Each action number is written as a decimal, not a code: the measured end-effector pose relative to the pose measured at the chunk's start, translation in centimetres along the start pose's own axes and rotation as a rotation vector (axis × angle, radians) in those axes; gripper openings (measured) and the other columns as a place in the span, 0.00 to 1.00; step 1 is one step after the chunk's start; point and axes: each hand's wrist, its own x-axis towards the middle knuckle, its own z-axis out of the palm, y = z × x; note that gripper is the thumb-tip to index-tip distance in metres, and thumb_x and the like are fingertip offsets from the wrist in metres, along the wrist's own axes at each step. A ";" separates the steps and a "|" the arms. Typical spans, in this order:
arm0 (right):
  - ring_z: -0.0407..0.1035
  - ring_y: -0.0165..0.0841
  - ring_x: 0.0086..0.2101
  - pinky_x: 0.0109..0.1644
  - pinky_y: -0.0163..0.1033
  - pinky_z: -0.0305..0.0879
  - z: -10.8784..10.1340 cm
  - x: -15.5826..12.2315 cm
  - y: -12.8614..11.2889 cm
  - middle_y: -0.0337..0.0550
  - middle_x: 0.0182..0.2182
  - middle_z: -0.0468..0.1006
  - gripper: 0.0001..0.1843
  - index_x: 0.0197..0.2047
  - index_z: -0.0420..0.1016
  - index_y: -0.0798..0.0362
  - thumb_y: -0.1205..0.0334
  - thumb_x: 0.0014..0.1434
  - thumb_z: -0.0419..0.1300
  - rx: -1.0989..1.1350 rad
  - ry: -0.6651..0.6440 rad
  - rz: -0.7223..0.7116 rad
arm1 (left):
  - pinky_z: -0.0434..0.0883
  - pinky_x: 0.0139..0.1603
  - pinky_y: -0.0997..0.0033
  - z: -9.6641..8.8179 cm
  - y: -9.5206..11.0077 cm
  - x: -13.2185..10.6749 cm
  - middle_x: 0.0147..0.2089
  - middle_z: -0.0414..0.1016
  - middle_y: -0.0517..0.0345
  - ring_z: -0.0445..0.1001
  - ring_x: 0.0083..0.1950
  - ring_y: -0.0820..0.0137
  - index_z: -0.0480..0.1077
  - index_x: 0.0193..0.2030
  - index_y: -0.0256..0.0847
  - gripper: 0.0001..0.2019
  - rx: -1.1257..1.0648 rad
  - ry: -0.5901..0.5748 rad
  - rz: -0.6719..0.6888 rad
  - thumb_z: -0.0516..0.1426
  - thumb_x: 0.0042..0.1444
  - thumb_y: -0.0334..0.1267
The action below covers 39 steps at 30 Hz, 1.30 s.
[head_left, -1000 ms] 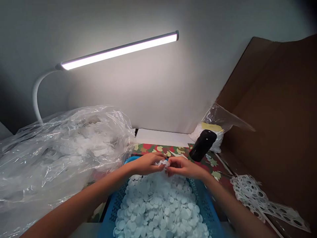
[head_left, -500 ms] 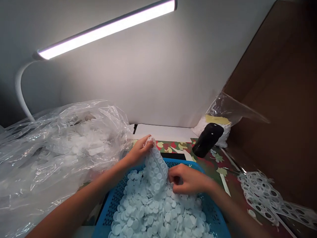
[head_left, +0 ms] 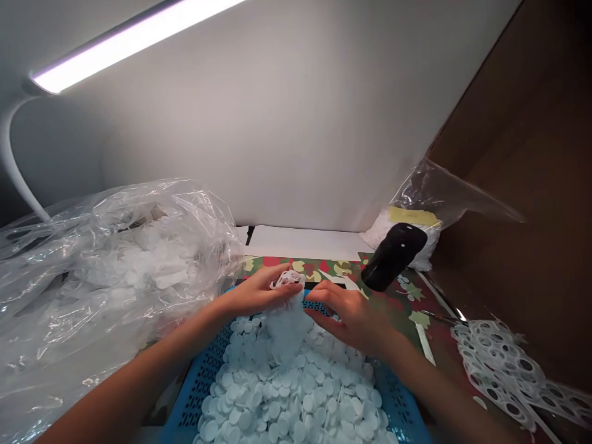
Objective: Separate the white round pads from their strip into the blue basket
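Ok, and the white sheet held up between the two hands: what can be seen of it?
The white sheet is a thin, limp strip that looks felt-like. Its crumpled top end shows round punched-out holes and is pinched in the left hand. The rest hangs down roughly upright, blurred, onto the heap of white discs at the far end of the blue basket. The right hand meets its right edge with its fingertips; whether it grips is unclear.

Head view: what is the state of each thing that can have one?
lamp, lit
blue basket, heaped with white discs
white sheet, bunched, held above the discs
left hand, grip shut on the white sheet
right hand, fingertips at the white sheet, grip unclear
plastic bag, crumpled, full
punched strips, lying loose, holes empty
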 end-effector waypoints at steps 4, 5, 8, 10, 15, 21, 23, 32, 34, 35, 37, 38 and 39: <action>0.68 0.28 0.30 0.32 0.32 0.63 0.1 -0.3 -0.3 0.41 0.42 0.73 0.12 0.51 0.62 0.50 0.64 0.65 0.53 -0.070 -0.015 -0.055 | 0.60 0.29 0.76 0.1 0.0 -0.2 0.33 0.62 0.60 0.60 0.31 0.74 0.62 0.43 0.40 0.11 -0.075 -0.069 0.050 0.52 0.60 0.45; 0.69 0.28 0.31 0.32 0.32 0.64 0.2 -0.3 -0.4 0.41 0.42 0.74 0.13 0.52 0.62 0.50 0.64 0.65 0.53 -0.075 -0.011 -0.051 | 0.60 0.30 0.77 0.1 0.1 -0.2 0.32 0.61 0.61 0.59 0.31 0.74 0.61 0.43 0.41 0.10 -0.096 -0.067 0.047 0.52 0.60 0.44; 0.70 0.28 0.31 0.33 0.32 0.66 0.2 -0.2 -0.5 0.41 0.42 0.75 0.12 0.52 0.62 0.51 0.64 0.65 0.53 -0.100 0.024 -0.025 | 0.60 0.31 0.77 -0.1 0.4 -0.3 0.34 0.61 0.61 0.59 0.32 0.75 0.58 0.44 0.42 0.10 -0.187 -0.086 0.005 0.53 0.58 0.41; 0.71 0.28 0.31 0.34 0.32 0.66 0.1 -0.2 -0.5 0.41 0.42 0.75 0.12 0.52 0.62 0.50 0.64 0.65 0.52 -0.120 0.031 -0.010 | 0.60 0.32 0.76 -0.2 0.6 -0.3 0.37 0.62 0.60 0.61 0.33 0.74 0.57 0.47 0.42 0.12 -0.215 -0.138 -0.007 0.54 0.58 0.39; 0.72 0.28 0.33 0.35 0.31 0.67 0.1 -0.4 -0.4 0.41 0.40 0.76 0.11 0.51 0.64 0.50 0.67 0.66 0.52 -0.097 0.017 -0.023 | 0.63 0.38 0.73 -0.2 0.5 -0.3 0.41 0.64 0.57 0.64 0.40 0.70 0.60 0.47 0.41 0.12 -0.120 -0.214 0.028 0.51 0.61 0.43; 0.71 0.27 0.34 0.36 0.30 0.66 0.2 -0.6 0.1 0.40 0.40 0.75 0.07 0.45 0.68 0.51 0.68 0.64 0.54 -0.045 -0.029 -0.051 | 0.64 0.34 0.73 0.1 0.0 -0.3 0.41 0.62 0.57 0.64 0.36 0.72 0.58 0.49 0.43 0.12 -0.010 -0.321 0.108 0.49 0.62 0.44; 0.71 0.27 0.34 0.36 0.30 0.66 0.1 -0.6 0.1 0.40 0.39 0.75 0.06 0.44 0.69 0.51 0.68 0.63 0.55 -0.026 -0.032 -0.071 | 0.64 0.32 0.74 0.2 -0.2 -0.3 0.40 0.62 0.58 0.63 0.34 0.72 0.57 0.49 0.43 0.11 0.027 -0.330 0.142 0.50 0.62 0.42; 0.62 0.26 0.24 0.27 0.32 0.60 0.0 -0.4 -0.6 0.41 0.30 0.71 0.04 0.36 0.68 0.53 0.68 0.61 0.54 0.051 -0.112 -0.016 | 0.59 0.25 0.76 0.5 -0.1 -0.2 0.30 0.58 0.64 0.58 0.25 0.76 0.57 0.44 0.41 0.07 -0.030 -0.029 0.161 0.50 0.58 0.33; 0.61 0.27 0.24 0.28 0.32 0.60 -0.1 -0.4 -0.6 0.40 0.28 0.70 0.03 0.34 0.68 0.53 0.69 0.59 0.55 0.060 -0.100 0.003 | 0.58 0.23 0.77 0.7 0.0 -0.1 0.28 0.57 0.66 0.57 0.23 0.77 0.55 0.43 0.41 0.07 -0.093 0.081 0.117 0.49 0.58 0.33; 0.62 0.27 0.24 0.28 0.32 0.60 -0.1 -0.4 -0.6 0.40 0.28 0.70 0.03 0.33 0.68 0.53 0.70 0.58 0.56 0.062 -0.097 0.010 | 0.57 0.22 0.77 0.8 0.0 -0.1 0.28 0.57 0.66 0.57 0.23 0.78 0.54 0.43 0.41 0.07 -0.126 0.112 0.100 0.49 0.58 0.32; 0.62 0.27 0.25 0.29 0.32 0.60 -0.2 -0.3 -0.5 0.40 0.27 0.69 0.03 0.33 0.67 0.54 0.71 0.57 0.56 0.062 -0.109 0.022 | 0.58 0.22 0.77 1.0 0.1 -0.1 0.27 0.58 0.66 0.58 0.23 0.77 0.53 0.43 0.41 0.07 -0.177 0.146 0.078 0.48 0.58 0.33; 0.62 0.27 0.25 0.29 0.32 0.61 -0.3 -0.3 -0.4 0.39 0.27 0.69 0.03 0.32 0.67 0.54 0.71 0.56 0.56 0.062 -0.121 0.028 | 0.58 0.23 0.77 1.0 0.1 -0.1 0.26 0.58 0.66 0.59 0.23 0.77 0.53 0.43 0.41 0.08 -0.186 0.157 0.075 0.48 0.58 0.34; 0.63 0.27 0.25 0.29 0.32 0.61 -0.3 -0.3 -0.4 0.39 0.27 0.69 0.03 0.32 0.67 0.54 0.71 0.56 0.56 0.062 -0.138 0.033 | 0.58 0.23 0.77 1.1 0.0 0.0 0.26 0.59 0.67 0.59 0.23 0.77 0.52 0.44 0.41 0.08 -0.184 0.161 0.075 0.48 0.59 0.35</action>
